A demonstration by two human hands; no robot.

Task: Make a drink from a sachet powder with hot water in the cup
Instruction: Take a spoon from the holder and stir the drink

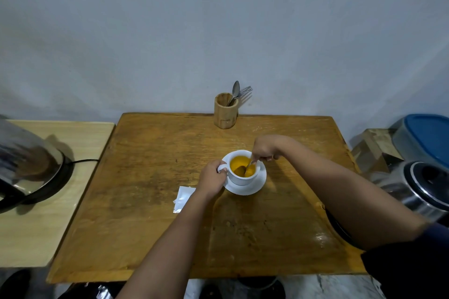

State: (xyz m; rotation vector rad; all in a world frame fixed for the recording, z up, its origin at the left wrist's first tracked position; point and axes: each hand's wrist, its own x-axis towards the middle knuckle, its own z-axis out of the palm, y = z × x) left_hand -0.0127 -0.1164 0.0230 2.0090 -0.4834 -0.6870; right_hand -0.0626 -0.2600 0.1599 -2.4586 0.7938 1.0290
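A white cup (pixel 239 178) full of yellow-orange drink stands on a white saucer (pixel 250 189) near the middle of the brown wooden table (pixel 150 177). My left hand (pixel 211 178) pinches the cup's handle on its left side. My right hand (pixel 266 147), just behind the cup, holds a spoon (pixel 250 167) whose bowl dips into the drink. A torn white sachet (pixel 182 199) lies flat on the table to the left of my left wrist.
A wooden holder (pixel 225 114) with a spoon and a fork stands at the table's far edge by the wall. An electric kettle (pixel 26 165) sits on a pale side table at left. A steel pot (pixel 422 189) and a blue-lidded container (pixel 427 138) are at right.
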